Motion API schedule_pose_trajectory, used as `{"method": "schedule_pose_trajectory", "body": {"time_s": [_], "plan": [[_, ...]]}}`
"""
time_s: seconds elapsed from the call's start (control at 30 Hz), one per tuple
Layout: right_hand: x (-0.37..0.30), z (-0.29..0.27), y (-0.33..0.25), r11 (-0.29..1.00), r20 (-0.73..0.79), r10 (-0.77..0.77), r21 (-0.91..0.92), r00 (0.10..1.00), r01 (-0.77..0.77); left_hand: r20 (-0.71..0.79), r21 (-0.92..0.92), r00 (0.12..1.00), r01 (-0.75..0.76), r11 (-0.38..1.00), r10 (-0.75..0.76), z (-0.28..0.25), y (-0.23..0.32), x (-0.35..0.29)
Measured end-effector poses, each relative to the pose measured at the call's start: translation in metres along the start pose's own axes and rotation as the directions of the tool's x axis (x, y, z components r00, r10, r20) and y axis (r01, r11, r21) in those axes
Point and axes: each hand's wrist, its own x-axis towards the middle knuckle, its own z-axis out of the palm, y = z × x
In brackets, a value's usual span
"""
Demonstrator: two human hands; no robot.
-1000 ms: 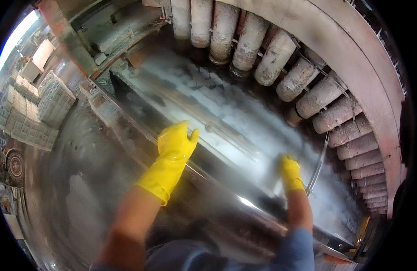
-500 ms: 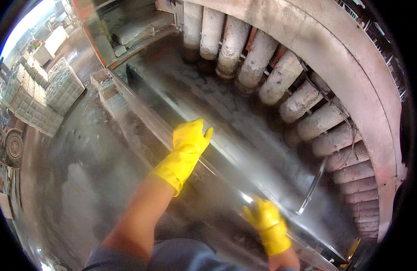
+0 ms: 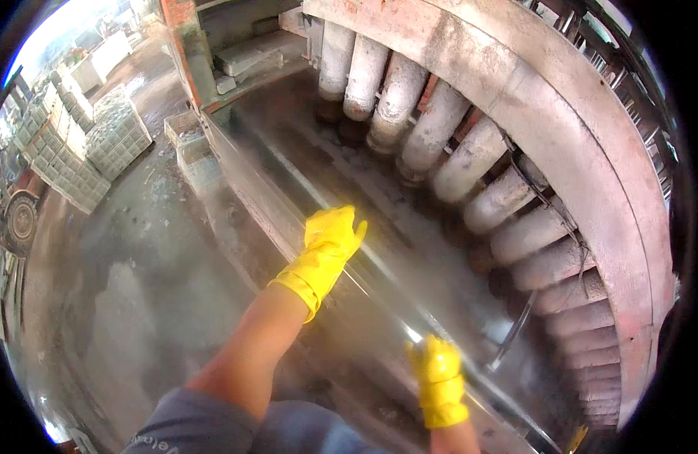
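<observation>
Both my hands wear yellow rubber gloves. My left hand (image 3: pixel 331 240) is closed above a long shiny edge (image 3: pixel 390 281) that slants from upper left to lower right, its thumb sticking out to the right. What its curled fingers hold, if anything, is hidden. Lower right, my right hand (image 3: pixel 440 378) is over the same edge, and motion smears its fingers. Beyond the edge lies a dark, wet-looking trough (image 3: pixel 447 257). A thin metal rod (image 3: pixel 513 333) slants down into it on the right.
A row of thick, crusted pipes (image 3: pixel 394 98) lines the trough's far side beneath a curved pinkish beam (image 3: pixel 545 98). White crates (image 3: pixel 196 163) stand on the floor at left, near stacked pale blocks (image 3: pixel 118 140). A wheel (image 3: pixel 21 219) shows at far left.
The view has shifted a little. A dark strip with black ends, seen along the trough's near side before, no longer shows clearly. My hands stay by the shiny edge.
</observation>
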Motion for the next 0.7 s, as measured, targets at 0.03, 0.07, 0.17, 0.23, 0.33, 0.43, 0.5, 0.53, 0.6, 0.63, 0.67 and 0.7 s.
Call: {"method": "schedule_pose_trajectory", "body": {"time_s": [0.03, 0.07, 0.17, 0.23, 0.33, 0.43, 0.5, 0.53, 0.6, 0.63, 0.67, 0.7], "plan": [[0.001, 0.001, 0.000, 1.000, -0.007, -0.003, 0.012, 1.000, 0.003, 0.005, 0.003, 1.000, 0.009, 1.000, -0.009, -0.001, 0.000, 0.000], [0.002, 0.001, -0.001, 1.000, -0.014, -0.006, 0.024, 1.000, 0.006, 0.009, 0.006, 1.000, 0.017, 1.000, -0.017, -0.002, 0.000, 0.000], [0.000, 0.003, 0.002, 0.999, -0.037, -0.009, 0.049, 0.999, 0.011, -0.137, 0.004, 0.989, -0.050, 0.999, 0.050, 0.009, -0.003, -0.001], [0.000, 0.003, 0.002, 0.999, -0.027, 0.002, 0.054, 1.000, -0.001, -0.133, 0.012, 0.990, -0.053, 0.999, 0.054, 0.011, -0.003, -0.001], [0.000, 0.000, 0.001, 0.998, 0.000, 0.021, 0.062, 1.000, -0.021, -0.069, 0.020, 0.997, -0.024, 1.000, 0.025, 0.002, 0.001, -0.002], [-0.002, 0.000, 0.004, 0.998, 0.015, 0.023, 0.062, 1.000, -0.024, -0.009, 0.031, 1.000, 0.002, 1.000, -0.001, 0.000, 0.005, -0.001], [-0.003, 0.000, 0.004, 0.998, -0.001, 0.007, 0.068, 1.000, -0.007, 0.018, 0.020, 1.000, 0.013, 1.000, -0.013, -0.002, 0.006, 0.000], [-0.003, -0.001, 0.004, 0.997, -0.020, -0.005, 0.076, 1.000, 0.006, 0.030, 0.005, 0.999, 0.019, 1.000, -0.019, -0.005, 0.008, -0.001], [-0.002, -0.002, 0.004, 0.993, -0.036, -0.012, 0.116, 0.999, 0.016, 0.053, -0.009, 0.998, 0.035, 0.999, -0.035, -0.007, 0.009, -0.001], [0.000, -0.003, 0.005, 0.989, -0.034, -0.010, 0.149, 0.999, 0.015, 0.062, -0.006, 0.997, 0.048, 0.999, -0.047, -0.007, 0.010, 0.000], [0.001, -0.004, 0.005, 0.983, -0.031, -0.007, 0.182, 0.999, 0.013, 0.071, -0.004, 0.996, 0.059, 0.998, -0.059, -0.007, 0.010, 0.000], [0.001, -0.003, 0.006, 0.990, -0.011, -0.013, 0.137, 1.000, 0.014, 0.074, -0.001, 0.996, 0.057, 0.998, -0.057, -0.008, 0.010, 0.000]]}}
